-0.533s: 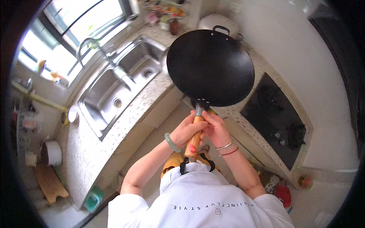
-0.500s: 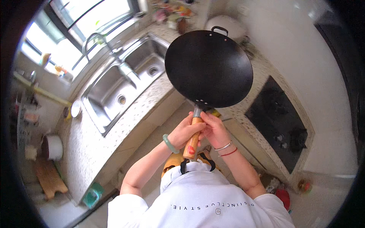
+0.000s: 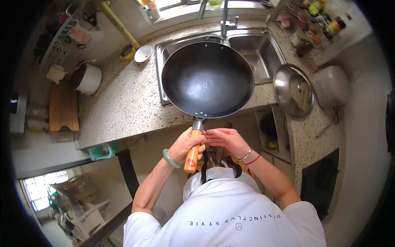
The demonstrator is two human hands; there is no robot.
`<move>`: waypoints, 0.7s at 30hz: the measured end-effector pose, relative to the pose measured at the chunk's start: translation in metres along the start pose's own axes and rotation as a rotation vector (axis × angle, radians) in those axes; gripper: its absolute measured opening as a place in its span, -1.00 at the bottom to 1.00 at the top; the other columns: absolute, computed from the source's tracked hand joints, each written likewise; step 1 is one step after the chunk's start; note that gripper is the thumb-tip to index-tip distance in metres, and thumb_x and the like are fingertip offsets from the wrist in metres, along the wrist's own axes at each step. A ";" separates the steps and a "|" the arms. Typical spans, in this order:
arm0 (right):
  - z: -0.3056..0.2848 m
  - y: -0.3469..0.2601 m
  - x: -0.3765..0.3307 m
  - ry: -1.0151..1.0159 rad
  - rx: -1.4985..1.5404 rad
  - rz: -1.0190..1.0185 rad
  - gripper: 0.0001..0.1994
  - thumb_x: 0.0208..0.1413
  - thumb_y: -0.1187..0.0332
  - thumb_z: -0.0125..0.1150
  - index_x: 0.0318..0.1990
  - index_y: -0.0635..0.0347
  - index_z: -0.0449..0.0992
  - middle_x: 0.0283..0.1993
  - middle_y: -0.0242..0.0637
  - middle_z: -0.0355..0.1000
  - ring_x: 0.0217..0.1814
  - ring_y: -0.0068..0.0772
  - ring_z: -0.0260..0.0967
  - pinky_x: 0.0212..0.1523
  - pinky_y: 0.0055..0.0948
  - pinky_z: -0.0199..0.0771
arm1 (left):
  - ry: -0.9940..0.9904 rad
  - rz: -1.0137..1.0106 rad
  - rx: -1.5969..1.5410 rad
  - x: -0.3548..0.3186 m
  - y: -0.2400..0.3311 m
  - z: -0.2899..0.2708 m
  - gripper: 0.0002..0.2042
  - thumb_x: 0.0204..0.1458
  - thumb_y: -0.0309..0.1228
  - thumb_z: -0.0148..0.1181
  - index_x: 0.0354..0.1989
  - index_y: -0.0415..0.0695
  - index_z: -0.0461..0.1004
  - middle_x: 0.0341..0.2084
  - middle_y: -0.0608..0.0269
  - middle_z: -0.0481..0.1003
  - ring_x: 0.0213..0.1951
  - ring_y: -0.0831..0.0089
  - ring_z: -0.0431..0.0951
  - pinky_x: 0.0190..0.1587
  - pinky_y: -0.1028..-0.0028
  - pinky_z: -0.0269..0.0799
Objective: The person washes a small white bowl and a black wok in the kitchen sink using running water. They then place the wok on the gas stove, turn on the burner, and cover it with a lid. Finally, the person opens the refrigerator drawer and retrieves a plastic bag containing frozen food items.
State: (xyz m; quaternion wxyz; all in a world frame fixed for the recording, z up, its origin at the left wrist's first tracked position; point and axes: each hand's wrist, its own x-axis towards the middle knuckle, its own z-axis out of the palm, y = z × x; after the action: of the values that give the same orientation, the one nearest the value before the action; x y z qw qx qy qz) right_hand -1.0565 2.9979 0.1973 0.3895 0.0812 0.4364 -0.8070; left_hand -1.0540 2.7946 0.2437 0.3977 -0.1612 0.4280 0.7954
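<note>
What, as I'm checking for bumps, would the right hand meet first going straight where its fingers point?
The right hand would probably meet the wooden wok handle, or the left hand gripping it; depth leaves any contact unclear.

- Ahead of you, daylight enters through a dark-framed window above a pale sill.
- Before you runs a speckled stone countertop, turning a corner to your right.
- Beneath its right stretch you have light base cabinets.
- On your right stands a plain, pale wall.
- Behind your left side, past a dark upright frame, shows a second bright window.
</note>
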 end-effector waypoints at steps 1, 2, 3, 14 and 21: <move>-0.007 -0.011 0.003 0.039 -0.043 0.009 -0.64 0.23 0.24 -0.02 -0.02 0.41 0.40 -0.04 -0.05 0.44 -0.01 -0.28 0.44 0.01 -0.40 0.45 | 0.019 0.002 -0.026 0.006 0.003 -0.005 -0.74 0.06 -0.45 0.12 -0.14 -0.15 0.20 -0.48 0.28 0.33 -0.53 0.56 0.42 -0.59 0.53 0.46; -0.017 -0.023 0.006 0.053 -0.070 0.020 -0.65 0.23 0.24 -0.02 -0.06 0.41 0.42 -0.09 -0.05 0.47 -0.07 -0.27 0.47 -0.04 -0.40 0.48 | 0.042 0.011 -0.038 0.012 0.006 -0.010 -0.74 0.06 -0.45 0.12 -0.13 -0.15 0.20 -0.48 0.29 0.33 -0.53 0.56 0.42 -0.59 0.53 0.46; -0.026 -0.038 0.010 0.067 -0.096 0.029 -0.66 0.23 0.24 -0.02 -0.10 0.42 0.45 -0.15 -0.05 0.49 -0.13 -0.27 0.50 -0.09 -0.41 0.50 | 0.064 0.020 -0.048 0.019 0.009 -0.013 -0.73 0.06 -0.44 0.12 -0.13 -0.15 0.20 -0.48 0.29 0.33 -0.53 0.56 0.42 -0.59 0.53 0.45; -0.175 -0.206 0.174 0.513 -0.293 -0.434 -0.71 0.22 0.26 -0.02 -0.17 0.33 0.50 -0.36 -0.25 0.52 -0.43 -0.54 0.47 -0.37 -0.59 0.50 | 0.231 -0.018 -0.127 0.090 0.047 -0.020 -0.70 0.07 -0.44 0.09 -0.07 -0.20 0.18 -0.45 0.26 0.33 -0.57 0.58 0.38 -0.64 0.56 0.41; -0.165 -0.223 0.275 0.301 -0.021 -0.241 -0.61 0.23 0.21 -0.02 0.02 0.39 0.35 -0.07 0.00 0.44 -0.11 -0.21 0.48 -0.13 -0.37 0.54 | 0.285 -0.028 -0.228 0.117 0.045 -0.020 -0.70 0.08 -0.42 0.10 -0.06 -0.20 0.21 -0.44 0.27 0.34 -0.55 0.59 0.38 -0.63 0.57 0.41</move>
State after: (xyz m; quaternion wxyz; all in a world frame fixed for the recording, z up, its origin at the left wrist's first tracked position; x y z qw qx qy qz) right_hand -1.4350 3.0417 0.1107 0.2213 0.1441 0.5048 -0.8219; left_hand -1.1639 2.8223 0.1874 0.3233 -0.3224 0.3848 0.8022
